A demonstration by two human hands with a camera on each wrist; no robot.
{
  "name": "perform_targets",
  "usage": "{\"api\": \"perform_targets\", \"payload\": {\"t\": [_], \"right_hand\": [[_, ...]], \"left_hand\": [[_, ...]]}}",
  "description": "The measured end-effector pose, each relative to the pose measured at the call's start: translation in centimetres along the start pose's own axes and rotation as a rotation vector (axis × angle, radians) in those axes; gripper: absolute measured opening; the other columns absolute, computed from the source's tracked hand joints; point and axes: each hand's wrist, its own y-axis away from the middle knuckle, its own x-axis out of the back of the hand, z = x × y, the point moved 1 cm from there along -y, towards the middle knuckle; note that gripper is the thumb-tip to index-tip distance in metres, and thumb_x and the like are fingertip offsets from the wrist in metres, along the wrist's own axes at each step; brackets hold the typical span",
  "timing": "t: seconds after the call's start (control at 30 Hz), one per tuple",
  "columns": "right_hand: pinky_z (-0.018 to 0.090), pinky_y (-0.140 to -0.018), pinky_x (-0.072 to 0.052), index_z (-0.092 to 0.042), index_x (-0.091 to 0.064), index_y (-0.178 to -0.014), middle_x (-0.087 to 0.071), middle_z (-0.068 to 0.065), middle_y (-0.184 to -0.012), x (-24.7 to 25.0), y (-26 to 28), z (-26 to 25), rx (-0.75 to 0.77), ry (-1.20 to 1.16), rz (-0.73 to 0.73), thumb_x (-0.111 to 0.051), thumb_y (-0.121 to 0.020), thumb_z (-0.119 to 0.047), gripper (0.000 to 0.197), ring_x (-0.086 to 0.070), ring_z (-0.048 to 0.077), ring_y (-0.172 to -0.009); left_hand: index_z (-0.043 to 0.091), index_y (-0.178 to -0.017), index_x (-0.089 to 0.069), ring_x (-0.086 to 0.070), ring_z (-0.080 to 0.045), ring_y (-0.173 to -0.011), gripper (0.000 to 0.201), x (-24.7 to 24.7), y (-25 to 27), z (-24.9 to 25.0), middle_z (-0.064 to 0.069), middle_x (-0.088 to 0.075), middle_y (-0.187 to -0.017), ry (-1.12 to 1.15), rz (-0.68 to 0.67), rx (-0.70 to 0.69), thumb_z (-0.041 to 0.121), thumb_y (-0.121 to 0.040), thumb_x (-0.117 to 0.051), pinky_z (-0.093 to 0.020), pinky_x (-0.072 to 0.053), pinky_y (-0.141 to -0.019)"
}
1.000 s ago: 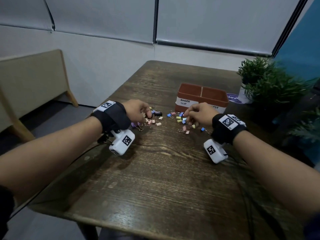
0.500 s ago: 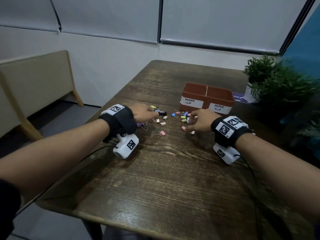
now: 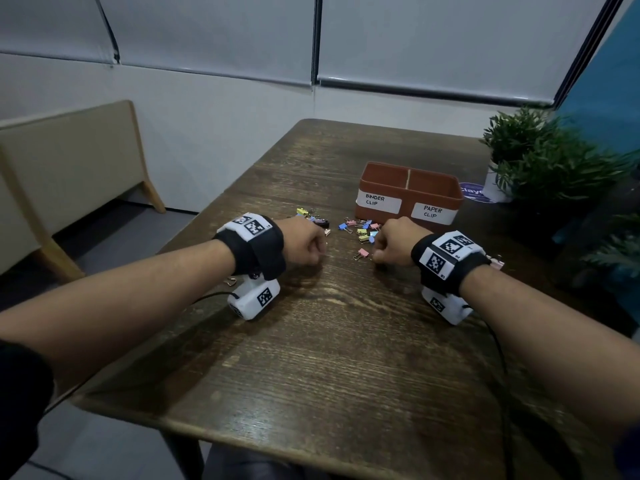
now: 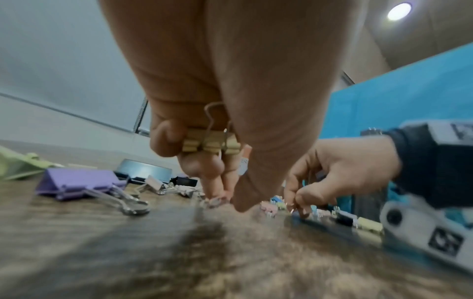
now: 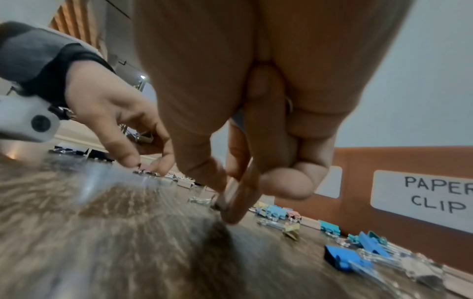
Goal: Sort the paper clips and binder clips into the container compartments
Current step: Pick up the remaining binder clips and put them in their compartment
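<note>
Two hands: both work low over the scattered clips on the dark wooden table [image 3: 346, 341].
Left hand [image 3: 304, 242]: curled fingers clamp a pale yellow metal binder clip [image 4: 211, 141] against the palm; thumb and fingertips [image 4: 217, 182] reach down to another small piece on the wood, too blurred to name.
Right hand [image 3: 394, 244]: thumb and forefinger are pinched together at the table surface on a thin, blurred item, possibly a paper clip; something else seems tucked under the curled fingers, though what it is cannot be told.
Loose clips: a purple binder clip [image 4: 76, 184] lies beside the left hand; blue, pink and yellow binder clips [image 3: 363, 226] lie just in front of the box.
Container: a rust-brown two-compartment box [image 3: 408, 192], labelled BINDER CLIP on the left and PAPER CLIP on the right; its visible inner walls look bare, its floor is hidden.
Progress: judged early, with most clips unsorted and those in hand not yet dropped in.
</note>
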Motion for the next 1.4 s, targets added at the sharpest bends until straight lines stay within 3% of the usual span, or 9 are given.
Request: {"api": "perform_targets", "payload": {"t": [0.17,0.33,0.43,0.57,0.83,0.97,1.1,1.27,1.4], "right_hand": [[0.024,-0.064,-0.046,-0.018,-0.075,-0.094,-0.067,-0.002,-0.096,0.6,-0.1,0.5,-0.056,-0.258,0.023,-0.051,-0.099,-0.027,0.027,-0.059,0.012,-0.08],[0.024,-0.047,-0.026,-0.017,-0.056,-0.068,-0.042,-0.001,-0.062,1.4,0.0,0.2,-0.241,-0.764,-0.098,-0.036,-0.092,-0.021,0.032,-0.032,0.014,-0.047],[0.018,-0.043,-0.02,-0.021,-0.04,-0.059,-0.035,-0.003,-0.055,0.9,-0.5,-0.1,-0.28,-0.952,-0.141,-0.036,-0.08,-0.027,0.021,-0.02,0.012,-0.04],[0.01,-0.037,-0.016,-0.014,-0.043,-0.061,-0.045,0.006,-0.058,0.5,-1.0,-0.6,-0.134,-1.234,-0.224,-0.034,-0.081,-0.02,0.023,-0.02,0.008,-0.031],[0.013,-0.033,-0.022,-0.003,-0.056,-0.08,-0.056,0.01,-0.064,-0.1,-0.8,-0.5,-0.053,-1.63,-0.235,-0.034,-0.08,-0.013,0.024,-0.034,0.011,-0.035],[0.014,-0.034,-0.024,-0.009,-0.056,-0.074,-0.055,0.009,-0.064,0.0,-1.4,0.0,-0.158,-1.516,-0.203,-0.042,-0.083,-0.032,0.029,-0.034,0.012,-0.039],[0.021,-0.044,-0.031,-0.019,-0.054,-0.066,-0.054,-0.001,-0.061,0.2,-1.7,0.2,-0.245,-0.773,-0.051,-0.064,-0.087,-0.052,0.04,-0.042,0.01,-0.044],[0.023,-0.061,-0.04,-0.016,-0.073,-0.089,-0.066,-0.007,-0.085,-0.2,-1.5,0.1,-0.144,-0.362,-0.029,-0.089,-0.067,-0.041,0.036,-0.057,0.01,-0.08],[0.021,-0.056,-0.039,-0.025,-0.077,-0.089,-0.065,-0.011,-0.09,-0.2,-2.0,-0.8,-0.083,-0.208,-0.015,-0.089,-0.068,-0.033,0.026,-0.056,0.004,-0.08]], "left_hand": [[0.018,-0.104,-0.07,-0.059,-0.018,-0.101,0.035,3.8,1.5,-2.5,0.002,-0.066,-0.109,0.165,0.132,0.113,0.026,-0.102,-0.035,-0.033,-0.045,-0.094],[0.018,-0.077,-0.054,-0.049,-0.017,-0.07,0.033,5.1,2.3,-5.8,-0.002,-0.064,-0.086,0.412,0.218,0.294,0.026,-0.1,-0.032,-0.028,-0.04,-0.062],[0.02,-0.092,-0.057,-0.054,-0.015,-0.076,0.024,4.2,2.6,-6.5,0.003,-0.063,-0.083,0.351,0.18,0.309,0.023,-0.102,-0.035,-0.027,-0.04,-0.067],[0.023,-0.101,-0.061,-0.057,-0.019,-0.099,0.021,3.4,2.5,-6.2,0.001,-0.064,-0.105,0.092,0.105,0.27,0.022,-0.099,-0.04,-0.032,-0.044,-0.09],[0.024,-0.099,-0.063,-0.061,-0.015,-0.076,0.027,3.0,1.6,-5.8,0.0,-0.068,-0.095,0.084,0.055,0.264,0.013,-0.096,-0.039,-0.028,-0.047,-0.076],[0.023,-0.105,-0.057,-0.06,-0.023,-0.092,0.023,2.9,1.6,-6.2,-0.004,-0.065,-0.102,-0.108,0.079,0.296,0.033,-0.099,-0.038,-0.039,-0.05,-0.085],[0.031,-0.104,-0.053,-0.059,-0.017,-0.084,0.041,2.1,1.6,-6.4,0.002,-0.062,-0.089,-0.164,-0.031,0.254,0.066,-0.082,-0.058,-0.033,-0.047,-0.073],[0.03,-0.1,-0.058,-0.06,-0.018,-0.089,0.04,1.2,0.8,-6.4,0.003,-0.064,-0.095,-0.256,-0.061,0.243,0.062,-0.077,-0.067,-0.036,-0.051,-0.079],[0.022,-0.095,-0.056,-0.057,-0.016,-0.084,0.044,1.2,0.9,-5.9,0.002,-0.063,-0.091,-0.14,-0.077,0.234,0.059,-0.077,-0.07,-0.029,-0.044,-0.068]]}}
